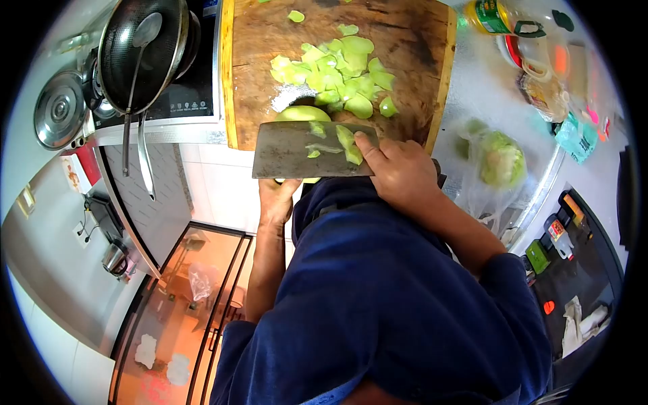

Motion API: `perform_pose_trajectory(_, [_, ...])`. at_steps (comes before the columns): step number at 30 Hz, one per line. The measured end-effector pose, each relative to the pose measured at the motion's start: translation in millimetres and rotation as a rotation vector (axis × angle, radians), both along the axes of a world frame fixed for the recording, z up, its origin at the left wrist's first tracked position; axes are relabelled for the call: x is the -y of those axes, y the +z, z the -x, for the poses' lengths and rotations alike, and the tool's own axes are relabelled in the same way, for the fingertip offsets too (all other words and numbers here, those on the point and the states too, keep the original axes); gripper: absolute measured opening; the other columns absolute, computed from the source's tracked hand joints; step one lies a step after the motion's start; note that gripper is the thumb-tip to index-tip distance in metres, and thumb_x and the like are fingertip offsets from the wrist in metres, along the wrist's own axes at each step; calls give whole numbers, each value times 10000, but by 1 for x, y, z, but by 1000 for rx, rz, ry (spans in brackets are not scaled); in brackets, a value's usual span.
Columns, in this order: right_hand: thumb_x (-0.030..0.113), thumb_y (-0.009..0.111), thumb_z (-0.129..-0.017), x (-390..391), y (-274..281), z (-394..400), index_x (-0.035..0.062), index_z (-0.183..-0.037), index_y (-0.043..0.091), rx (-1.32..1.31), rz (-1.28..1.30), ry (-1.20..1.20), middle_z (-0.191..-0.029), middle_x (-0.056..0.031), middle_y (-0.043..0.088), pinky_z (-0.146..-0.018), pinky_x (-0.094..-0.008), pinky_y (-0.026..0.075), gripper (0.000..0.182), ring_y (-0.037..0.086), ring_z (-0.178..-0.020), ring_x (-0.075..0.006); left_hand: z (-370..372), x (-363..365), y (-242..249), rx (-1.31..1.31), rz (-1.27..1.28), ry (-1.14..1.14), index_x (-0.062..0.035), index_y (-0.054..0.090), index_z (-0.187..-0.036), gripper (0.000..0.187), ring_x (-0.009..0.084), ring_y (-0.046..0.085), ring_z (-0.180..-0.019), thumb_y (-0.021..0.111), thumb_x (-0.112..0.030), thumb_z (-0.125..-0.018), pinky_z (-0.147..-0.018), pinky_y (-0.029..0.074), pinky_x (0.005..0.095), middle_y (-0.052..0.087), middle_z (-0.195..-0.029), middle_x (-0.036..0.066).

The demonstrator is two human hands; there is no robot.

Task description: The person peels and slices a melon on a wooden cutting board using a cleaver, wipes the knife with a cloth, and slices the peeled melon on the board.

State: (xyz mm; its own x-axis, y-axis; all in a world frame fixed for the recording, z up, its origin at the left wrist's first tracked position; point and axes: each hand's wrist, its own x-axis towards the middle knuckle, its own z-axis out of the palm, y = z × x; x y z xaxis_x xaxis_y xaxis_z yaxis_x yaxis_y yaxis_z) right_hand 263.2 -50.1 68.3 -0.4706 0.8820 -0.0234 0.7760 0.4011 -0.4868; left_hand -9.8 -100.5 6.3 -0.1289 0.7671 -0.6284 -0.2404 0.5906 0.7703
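Observation:
My right hand (405, 165) is closed round the handle end of a wide cleaver (283, 152), thumb pressed on the blade. Several thin green slices cling to the steel. Behind the blade shows the top of a large pale green vegetable (304, 114); a sliver of it also appears below. My left hand (275, 199) grips this vegetable from underneath, its fingers mostly hidden by the cleaver. Beyond it, a loose heap of thin green slices (347, 71) lies on the wooden cutting board (260, 30), whose near edge is just under the cleaver.
Left of the board, a dark wok (118, 61) with a ladle (147, 30) in it sits over the cooktop. A steel lid (61, 109) lies farther left. At right are a bagged green vegetable (501, 160) and an oil bottle (491, 17) on the counter.

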Motion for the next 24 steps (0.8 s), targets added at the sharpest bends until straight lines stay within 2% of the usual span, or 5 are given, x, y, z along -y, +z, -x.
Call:
perform_pose_trajectory(2, [144,754,-755,1,3,0,66,-1333,670,76,90,8,-877,-78,627,-688,-405,502,589,639,-774,-260,1,-2,6,11,38,-12,39,580,-1334,600,212,606,-1146,817,-90,-799,-1026,482,357,648,-1263,115])
perform_pose_trajectory(5, [139,607,-851,-5,6,-1,35,-1279,691,36,9,11,-787,-74,598,-637,-413,494,448,632,-709,-259,0,-6,8,25,60,-24,38,570,-1348,609,205,617,-1142,822,-77,-805,-1020,495,355,654,-1261,113])
perform_pose_trajectory(11, [145,612,-852,-3,7,-1,38,-1275,692,19,39,2,-772,-76,595,-633,-425,496,443,632,-703,-269,-1,-5,7,-7,41,-16,21,570,-1343,618,201,633,-1141,856,-55,-801,-1027,511,360,664,-1258,115])
perform_pose_trajectory(17, [138,624,-844,-6,13,-2,39,-1273,693,-1,106,-18,-773,-78,598,-623,-434,498,445,627,-682,-282,0,-13,19,-237,-43,-215,22,567,-1328,666,217,641,-1096,882,-72,-748,-1019,501,365,675,-1216,118])
perform_pose_trajectory(24, [120,631,-829,-8,10,-2,36,-1277,691,26,135,-16,-774,-87,619,-622,-450,502,460,634,-676,-290,-2,-15,18,-310,-81,-278,23,519,-1373,765,253,588,-1184,895,-127,-724,-1072,457,377,630,-1270,152])
